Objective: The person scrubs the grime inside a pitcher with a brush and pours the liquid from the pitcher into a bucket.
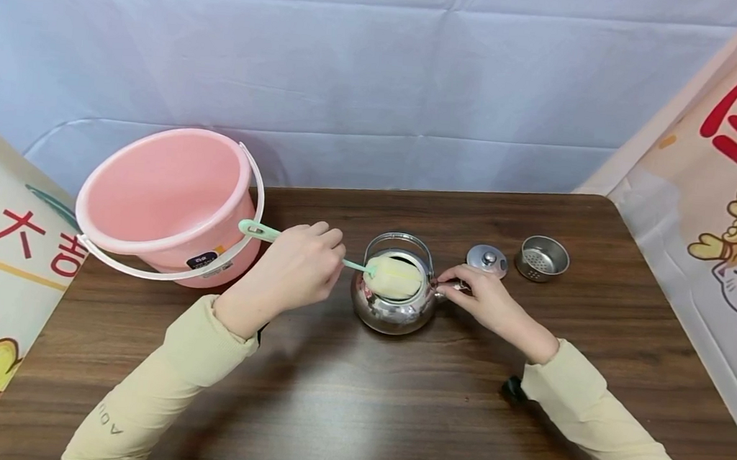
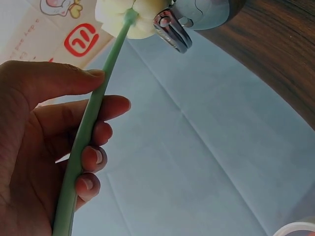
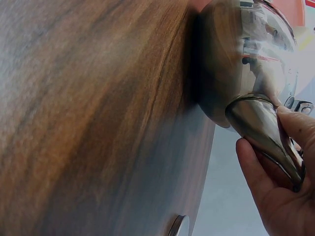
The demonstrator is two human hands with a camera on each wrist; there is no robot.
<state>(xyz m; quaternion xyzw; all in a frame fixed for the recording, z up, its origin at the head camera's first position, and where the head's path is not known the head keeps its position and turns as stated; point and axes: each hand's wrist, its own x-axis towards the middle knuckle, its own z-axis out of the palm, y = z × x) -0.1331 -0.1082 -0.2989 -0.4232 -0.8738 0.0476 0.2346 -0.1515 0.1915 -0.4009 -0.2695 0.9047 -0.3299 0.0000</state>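
My left hand [image 1: 304, 265] grips the green handle [image 2: 83, 135] of a sponge brush, its fingers curled round it. The pale yellow sponge head [image 1: 393, 277] is over the mouth of a shiny steel teapot [image 1: 394, 317] in the head view. With thumb and fingers my right hand [image 1: 476, 296] pinches the teapot's spout [image 3: 266, 132]. The teapot stands on the table, its hoop handle [image 1: 400, 237] upright behind the sponge. Just beyond my right hand lies the round metal lid [image 1: 487, 259], partly hidden by the fingers.
A pink bucket [image 1: 171, 178] with a white handle stands at the back left of the dark wood table [image 1: 354, 416]. To the right of the lid sits a small steel strainer cup [image 1: 542, 258] with a perforated bottom. A pale blue cloth [image 1: 354, 77] hangs behind the table.
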